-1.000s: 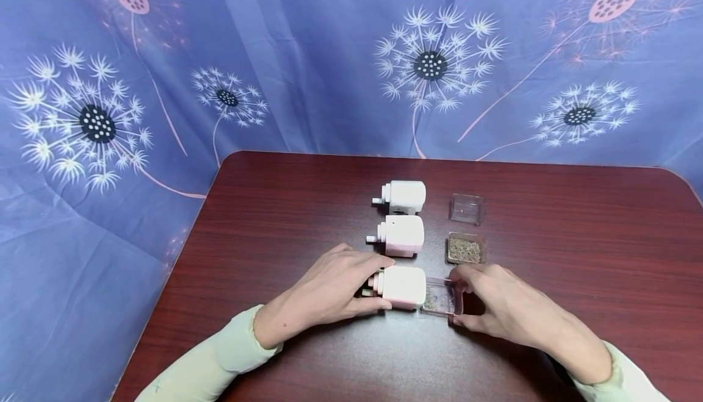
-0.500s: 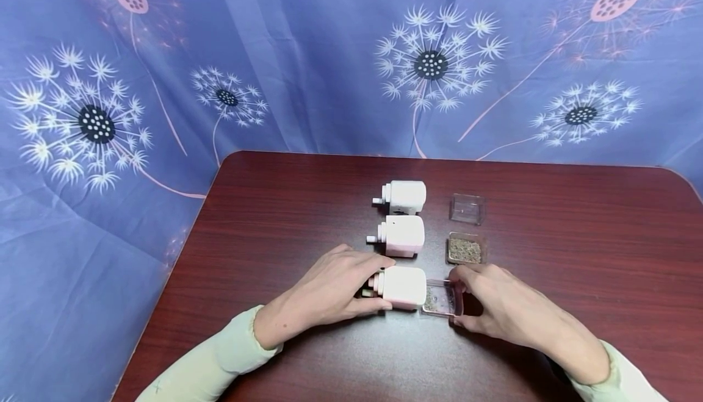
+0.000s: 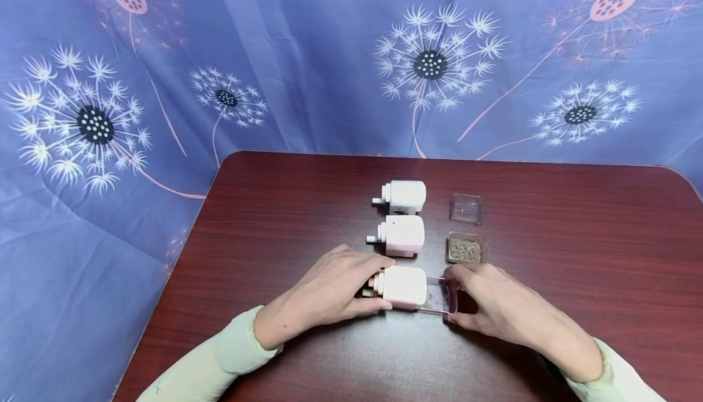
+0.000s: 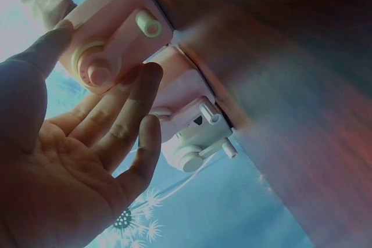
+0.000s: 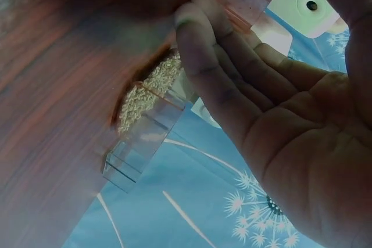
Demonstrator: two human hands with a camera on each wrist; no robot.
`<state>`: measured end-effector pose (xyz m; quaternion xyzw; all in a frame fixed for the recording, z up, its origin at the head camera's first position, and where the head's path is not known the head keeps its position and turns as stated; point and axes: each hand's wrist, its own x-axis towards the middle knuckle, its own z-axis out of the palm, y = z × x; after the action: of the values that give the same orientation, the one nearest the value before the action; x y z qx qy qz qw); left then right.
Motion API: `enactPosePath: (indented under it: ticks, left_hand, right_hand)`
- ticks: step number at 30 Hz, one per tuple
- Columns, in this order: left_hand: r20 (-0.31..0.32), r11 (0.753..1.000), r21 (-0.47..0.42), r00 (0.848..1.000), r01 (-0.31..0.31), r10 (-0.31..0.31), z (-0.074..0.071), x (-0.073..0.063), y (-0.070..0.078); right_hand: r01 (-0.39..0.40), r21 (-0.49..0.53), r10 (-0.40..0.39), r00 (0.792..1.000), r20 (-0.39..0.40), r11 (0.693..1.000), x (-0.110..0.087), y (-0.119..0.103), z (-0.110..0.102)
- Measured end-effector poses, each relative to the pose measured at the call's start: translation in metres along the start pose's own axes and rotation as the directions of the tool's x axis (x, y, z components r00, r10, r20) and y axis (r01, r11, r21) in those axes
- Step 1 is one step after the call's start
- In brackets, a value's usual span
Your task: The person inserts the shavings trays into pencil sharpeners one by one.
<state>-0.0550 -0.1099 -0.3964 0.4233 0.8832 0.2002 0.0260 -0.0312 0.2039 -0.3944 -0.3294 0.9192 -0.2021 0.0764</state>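
Vs. 0.5 s ago, tray [image 3: 437, 296] sits farther into near sharpener [image 3: 404, 287]; outer part exposed. R hand [image 3: 502, 301] pinches tray's outer end, thumb opp. fingers. L hand [image 3: 332, 285], part-spread, holds sharpener on surface [image 3: 406, 356] btwn thumb & fingers. Tray appears part-inserted, not fully seated.

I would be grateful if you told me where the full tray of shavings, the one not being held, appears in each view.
Head: the full tray sits right of and below centre, just beyond the right hand.
Left wrist: not visible.
Right wrist: left of centre, beside that hand.
Shared landmark: the blue dandelion curtain, high in head, low in both wrist views.
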Motion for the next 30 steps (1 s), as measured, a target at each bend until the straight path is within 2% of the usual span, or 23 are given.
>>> enactPosePath:
  ticks: [7,18,30]
  left_hand:
    - [-0.014,1.0,0.002,1.0,-0.014,0.014,0.0,-0.001,0.0]
    - [-0.005,1.0,0.008,1.0,0.002,-0.002,0.001,0.0,0.0]
    - [-0.007,1.0,0.011,1.0,0.0,0.0,0.002,0.0,-0.001]
  right_hand:
    - [0.008,-0.009,-0.008,1.0,-0.006,1.0,0.005,-0.004,0.002]
    - [0.0,0.014,0.0,1.0,-0.002,1.0,0.01,-0.007,0.004]
    - [0.047,0.019,-0.047,0.999,-0.015,0.999,0.015,-0.007,0.006]
